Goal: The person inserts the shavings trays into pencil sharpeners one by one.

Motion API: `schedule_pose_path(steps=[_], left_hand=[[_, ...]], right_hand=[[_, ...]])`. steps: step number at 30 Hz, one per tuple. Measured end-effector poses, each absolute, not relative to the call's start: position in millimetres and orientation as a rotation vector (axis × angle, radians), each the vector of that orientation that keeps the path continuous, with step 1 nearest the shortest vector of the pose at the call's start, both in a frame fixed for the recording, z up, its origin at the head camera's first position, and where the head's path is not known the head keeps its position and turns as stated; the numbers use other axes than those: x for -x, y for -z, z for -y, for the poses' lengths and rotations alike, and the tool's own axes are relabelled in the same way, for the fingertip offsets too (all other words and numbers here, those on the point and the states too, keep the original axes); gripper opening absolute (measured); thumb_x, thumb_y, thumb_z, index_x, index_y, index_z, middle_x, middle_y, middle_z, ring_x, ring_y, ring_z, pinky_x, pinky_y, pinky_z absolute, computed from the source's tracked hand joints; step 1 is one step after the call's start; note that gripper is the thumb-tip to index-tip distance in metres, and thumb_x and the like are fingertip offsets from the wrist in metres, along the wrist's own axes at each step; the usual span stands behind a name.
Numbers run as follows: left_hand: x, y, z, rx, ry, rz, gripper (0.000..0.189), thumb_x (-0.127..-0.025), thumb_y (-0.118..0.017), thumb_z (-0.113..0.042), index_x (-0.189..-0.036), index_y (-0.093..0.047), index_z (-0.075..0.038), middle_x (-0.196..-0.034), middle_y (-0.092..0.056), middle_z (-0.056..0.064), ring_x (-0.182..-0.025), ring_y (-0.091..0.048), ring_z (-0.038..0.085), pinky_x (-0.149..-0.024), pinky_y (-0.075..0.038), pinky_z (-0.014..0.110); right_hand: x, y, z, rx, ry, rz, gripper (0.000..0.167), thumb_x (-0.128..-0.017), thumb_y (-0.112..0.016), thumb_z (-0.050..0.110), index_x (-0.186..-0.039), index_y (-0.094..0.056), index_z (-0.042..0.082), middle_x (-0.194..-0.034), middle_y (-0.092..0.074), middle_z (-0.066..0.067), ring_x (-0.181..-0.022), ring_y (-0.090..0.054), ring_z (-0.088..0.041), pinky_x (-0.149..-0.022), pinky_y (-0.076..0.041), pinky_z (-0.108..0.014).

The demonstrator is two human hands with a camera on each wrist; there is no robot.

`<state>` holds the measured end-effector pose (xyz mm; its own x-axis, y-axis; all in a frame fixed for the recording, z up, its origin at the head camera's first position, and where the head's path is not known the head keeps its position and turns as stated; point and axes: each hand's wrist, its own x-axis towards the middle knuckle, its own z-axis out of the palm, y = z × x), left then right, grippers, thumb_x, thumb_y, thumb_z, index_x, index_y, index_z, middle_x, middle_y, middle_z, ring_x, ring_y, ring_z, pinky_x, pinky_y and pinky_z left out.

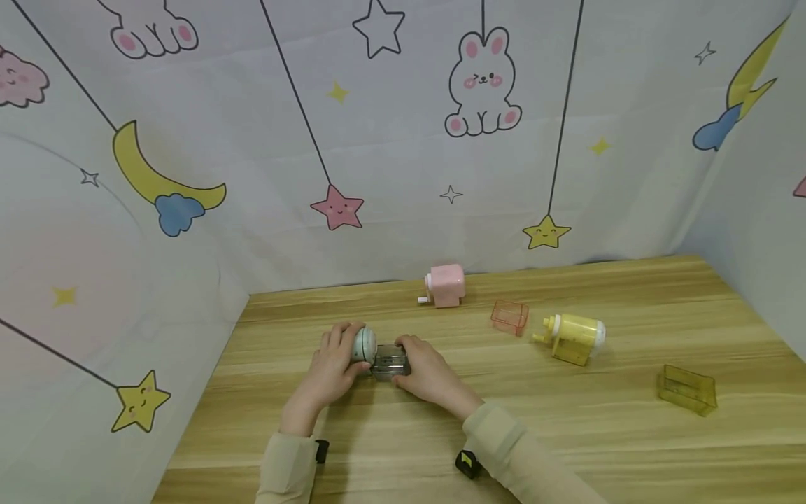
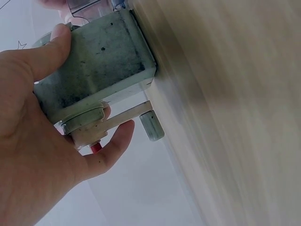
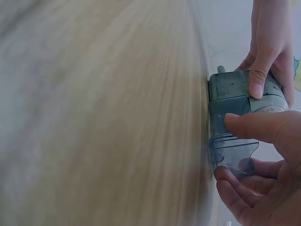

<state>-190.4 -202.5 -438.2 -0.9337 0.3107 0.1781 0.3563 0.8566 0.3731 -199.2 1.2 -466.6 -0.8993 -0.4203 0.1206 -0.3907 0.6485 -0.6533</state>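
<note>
My left hand [image 1: 332, 360] grips a pale green crank pencil sharpener [image 1: 364, 345] on the table, thumb on one side and fingers on the other. Its crank handle [image 2: 127, 115] sticks out near my fingers in the left wrist view. With thumb and fingers, my right hand [image 1: 429, 371] holds a clear grey shavings drawer [image 1: 390, 365] by its sides. The drawer [image 3: 235, 153] meets the sharpener's end, close to the tabletop. How far it sits inside the body I cannot tell, as my thumb covers part of it.
Behind my hands stands a pink sharpener [image 1: 447, 285]. To the right are a red clear drawer [image 1: 510, 317], a yellow sharpener [image 1: 574, 337] and a yellow clear drawer [image 1: 688, 390]. A printed cloth [image 1: 403, 154] hangs along the wooden table's [image 1: 630, 448] back edge.
</note>
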Motion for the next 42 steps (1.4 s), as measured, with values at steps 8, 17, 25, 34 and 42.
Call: schedule_pose_path(steps=[8, 17, 25, 34, 42], left_hand=[[190.3, 439.3, 202.8, 0.524, 0.598, 2.918, 0.066, -0.089, -0.067, -0.026, -0.144, -0.036, -0.010, -0.138, -0.040, 0.021, -0.125, -0.040, 0.041, -0.088, -0.043, 0.063], [190.0, 439.4, 202.5, 0.531, 0.586, 2.903, 0.066, -0.088, -0.067, -0.026, -0.144, -0.037, -0.010, -0.138, -0.041, 0.020, -0.124, -0.041, 0.040, -0.087, -0.044, 0.063], [189.8, 439.4, 202.6, 0.534, 0.608, 2.901, 0.065, -0.088, -0.068, -0.025, -0.143, -0.038, -0.011, -0.138, -0.041, 0.020, -0.124, -0.041, 0.040, -0.089, -0.043, 0.063], [190.0, 439.7, 203.7, 0.534, 0.623, 2.909, 0.064, -0.089, -0.067, -0.027, -0.144, -0.038, -0.011, -0.138, -0.041, 0.020, -0.125, -0.041, 0.040, -0.089, -0.043, 0.063], [189.5, 440.0, 202.3, 0.559, 0.641, 2.892, 0.066, -0.086, -0.070, -0.023, -0.143, -0.039, -0.010, -0.137, -0.042, 0.020, -0.121, -0.043, 0.040, -0.088, -0.043, 0.062]], right_hand=[[197.2, 464.9, -0.9, 0.679, 1.097, -2.809, 0.058, -0.081, -0.078, 0.023, -0.129, -0.051, 0.005, -0.122, -0.060, -0.013, -0.108, -0.058, -0.027, -0.088, -0.049, -0.043], [196.7, 464.9, -1.2, 0.689, 1.090, -2.826, 0.058, -0.080, -0.078, 0.024, -0.128, -0.051, 0.005, -0.121, -0.060, -0.012, -0.107, -0.059, -0.027, -0.088, -0.049, -0.042], [198.0, 466.4, -0.8, 0.687, 1.096, -2.831, 0.058, -0.080, -0.078, 0.023, -0.128, -0.051, 0.004, -0.121, -0.061, -0.013, -0.107, -0.059, -0.027, -0.088, -0.050, -0.042], [198.9, 466.7, -0.4, 0.687, 1.098, -2.836, 0.058, -0.080, -0.078, 0.023, -0.128, -0.051, 0.005, -0.121, -0.061, -0.013, -0.108, -0.060, -0.027, -0.090, -0.050, -0.042], [200.0, 467.9, -0.3, 0.664, 1.107, -2.826, 0.059, -0.080, -0.078, 0.023, -0.129, -0.051, 0.004, -0.124, -0.060, -0.014, -0.111, -0.059, -0.028, -0.093, -0.049, -0.044]])
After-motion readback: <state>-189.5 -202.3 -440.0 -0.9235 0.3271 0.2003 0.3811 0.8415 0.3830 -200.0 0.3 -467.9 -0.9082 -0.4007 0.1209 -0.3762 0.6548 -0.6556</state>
